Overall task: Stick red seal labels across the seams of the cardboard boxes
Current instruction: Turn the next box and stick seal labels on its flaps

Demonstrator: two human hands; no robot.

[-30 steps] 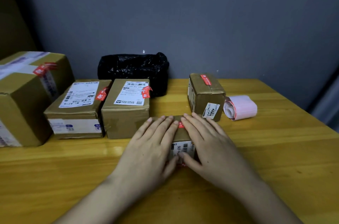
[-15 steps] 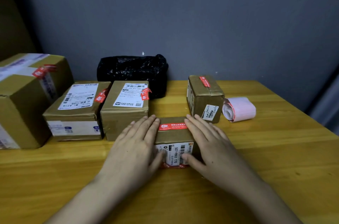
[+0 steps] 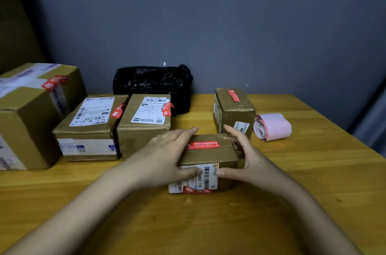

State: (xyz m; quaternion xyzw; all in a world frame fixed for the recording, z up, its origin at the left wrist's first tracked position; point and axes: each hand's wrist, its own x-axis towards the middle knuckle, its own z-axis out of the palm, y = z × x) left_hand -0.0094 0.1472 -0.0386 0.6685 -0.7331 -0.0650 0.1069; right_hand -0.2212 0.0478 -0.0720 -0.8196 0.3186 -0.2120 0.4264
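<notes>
while both hands (image 3: 167, 156) grip it, small box (image 3: 208, 156) bears red label (image 3: 203, 145).

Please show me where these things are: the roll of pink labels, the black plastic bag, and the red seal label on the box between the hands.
roll of pink labels (image 3: 273, 126), head view, its outer side.
black plastic bag (image 3: 152, 82), head view, its front.
red seal label (image 3: 203, 145), head view, its middle.

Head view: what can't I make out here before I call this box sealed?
- Small box: left side hidden by the left hand, right end by the right hand.
- Seal on top: print too small to read.
- Second red label at the bottom front edge: blurred.
- Big box: cut off by the left edge of the frame, blurred.
- Label roll: remaining labels hidden inside.
</notes>
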